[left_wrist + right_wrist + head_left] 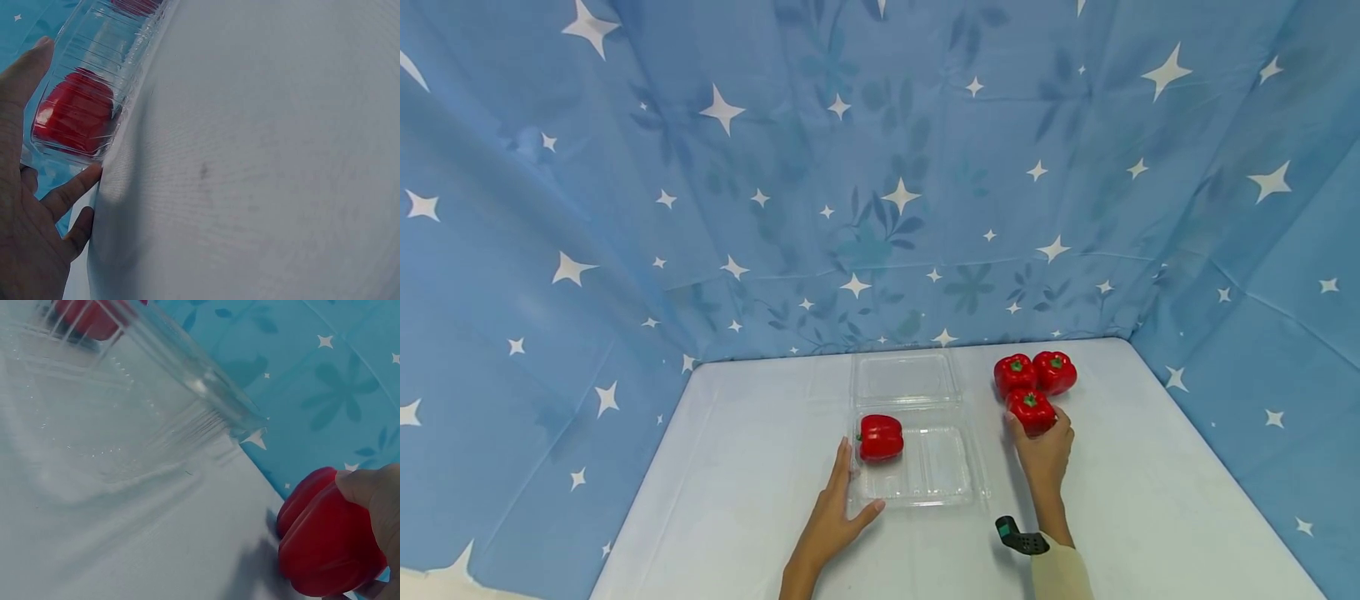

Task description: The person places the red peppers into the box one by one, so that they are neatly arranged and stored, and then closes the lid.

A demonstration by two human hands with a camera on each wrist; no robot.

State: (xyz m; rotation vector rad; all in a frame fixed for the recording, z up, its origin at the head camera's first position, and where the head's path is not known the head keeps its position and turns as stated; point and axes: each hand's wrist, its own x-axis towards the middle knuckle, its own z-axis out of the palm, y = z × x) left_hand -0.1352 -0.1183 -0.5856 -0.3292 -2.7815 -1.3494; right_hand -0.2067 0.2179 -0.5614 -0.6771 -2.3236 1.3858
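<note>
Four red bell peppers are in view, and one, the held pepper (pixel 1030 413), is in the grasp of the right hand (pixel 1047 454), thumb on one side and fingers on the other, its green stem facing up. Just beyond that hand are two more, the nearer-left pepper (pixel 1013 377) and the far-right pepper (pixel 1055 372), side by side with their stems showing; whether the held one touches them cannot be told.

The fourth, the boxed pepper (pixel 882 438), lies on its side between the two hands, closer to the left hand (pixel 829 518), with its stem toward that hand's fingertips. It sits in the one clear plastic container (pixel 940 471), in the left part of the base; the single lid (pixel 906 377) is laid back, away from both hands.

The left hand grasps nothing: its fingers are extended, the thumb spread apart, at the container's left and near edges. The two hands are well apart.

One dark wristband (pixel 1026 540) and one pale sleeve (pixel 1062 575) show behind the right hand. Under everything is one white table (pixel 745 450), and past its far edge hangs a blue curtain (pixel 820 167) with many white stars.
</note>
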